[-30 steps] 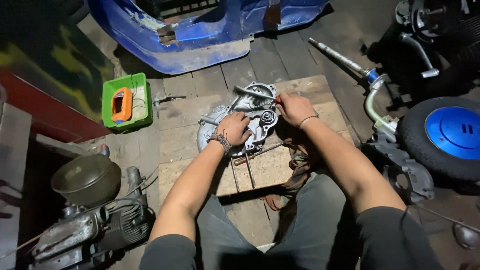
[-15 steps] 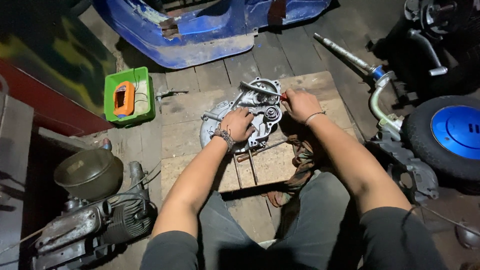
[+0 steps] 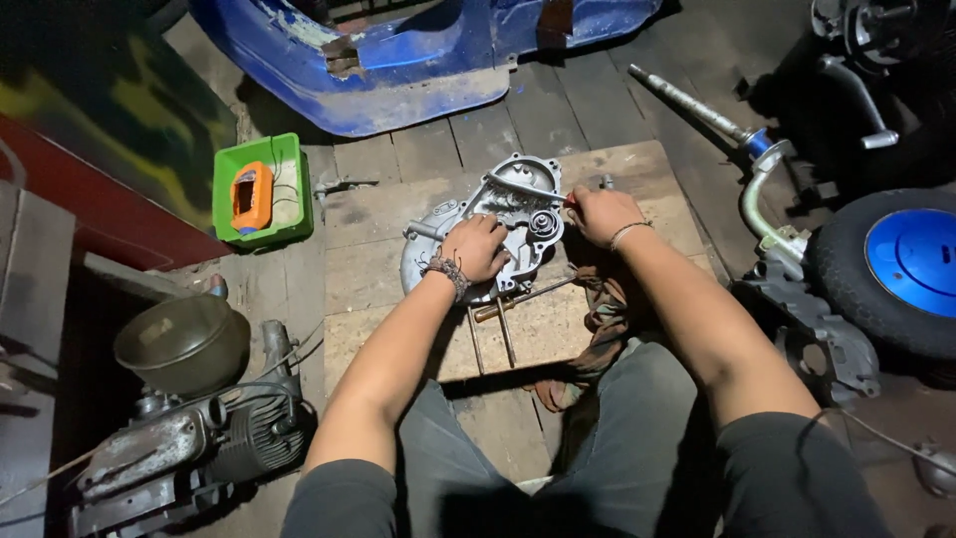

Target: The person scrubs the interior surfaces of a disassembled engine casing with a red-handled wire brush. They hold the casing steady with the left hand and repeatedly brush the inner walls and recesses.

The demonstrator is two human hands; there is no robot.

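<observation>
Left hand point(image 3: 476, 249) pressed flat on grey engine casing point(image 3: 498, 224) to steady it on wood board point(image 3: 637, 169), right hand point(image 3: 597, 211) apart, closed on thin tool point(image 3: 528, 186).

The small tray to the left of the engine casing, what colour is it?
Bright green; the tray holds an orange device. The head view, the only one, shows it clearly.

Left hand point(image 3: 481, 246) rests on a grey engine casing point(image 3: 498, 214) while the right hand point(image 3: 600, 214) grips a tool beside it
</observation>
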